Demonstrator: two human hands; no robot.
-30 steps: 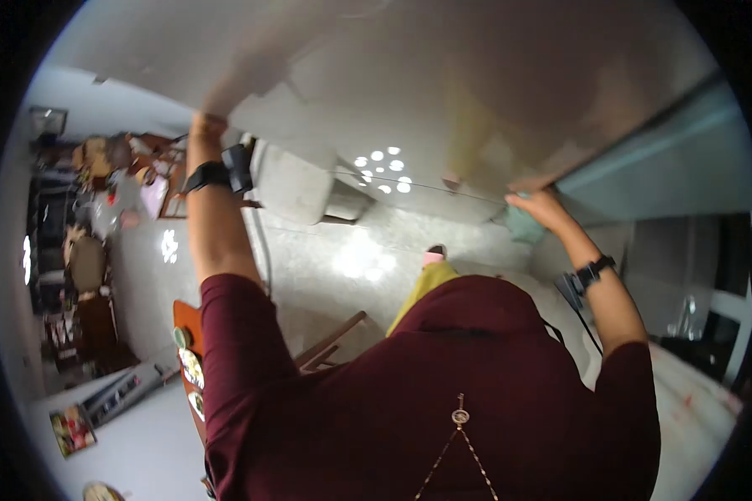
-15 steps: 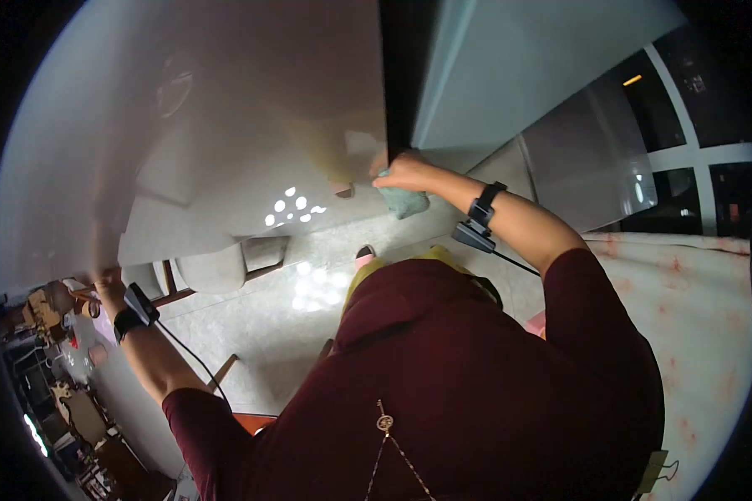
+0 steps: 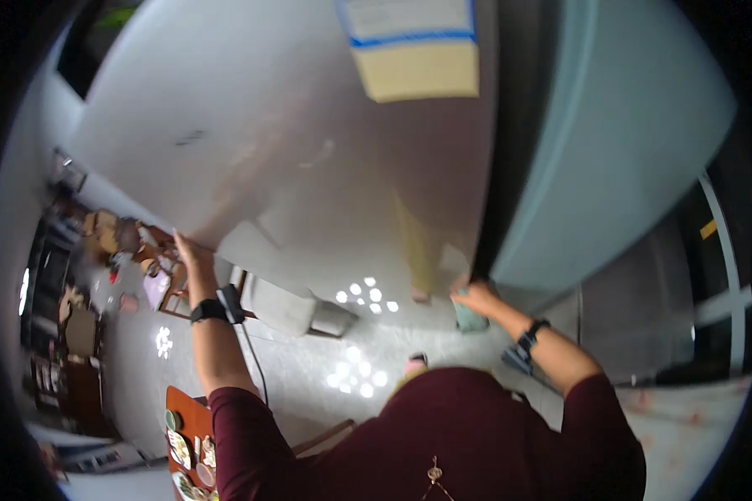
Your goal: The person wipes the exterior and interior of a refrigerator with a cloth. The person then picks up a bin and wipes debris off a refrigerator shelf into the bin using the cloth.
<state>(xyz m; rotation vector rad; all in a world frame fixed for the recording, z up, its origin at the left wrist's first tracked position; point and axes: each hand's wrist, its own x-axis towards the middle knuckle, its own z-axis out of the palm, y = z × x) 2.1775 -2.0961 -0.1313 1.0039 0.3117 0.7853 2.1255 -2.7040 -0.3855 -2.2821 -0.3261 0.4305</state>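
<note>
A large glossy panel, which looks like a refrigerator door (image 3: 309, 192), fills the upper middle and mirrors my arms. At its left edge my left hand (image 3: 194, 253) rests against the rim, fingers stretched upward and partly blurred; it holds no loose thing. My right hand (image 3: 479, 296) is closed on a grey-green cloth (image 3: 471, 319) at the door's lower right corner, beside a dark gap (image 3: 518, 167). The cloth hangs down below the fingers. A label with a blue stripe and a yellow lower part (image 3: 418, 63) is stuck high on the door.
A pale teal panel (image 3: 618, 150) stands right of the gap. Beneath the door is a light seat with wooden legs (image 3: 280, 301). An orange-red table (image 3: 184, 405) with dishes is at lower left. Farther right are a window frame (image 3: 727, 242) and a flower-patterned cloth (image 3: 685, 426).
My view has tilted up and shifted left, bringing the label and the dish table into sight. Both hands stay at the door's edges, and my right hand keeps the cloth.
</note>
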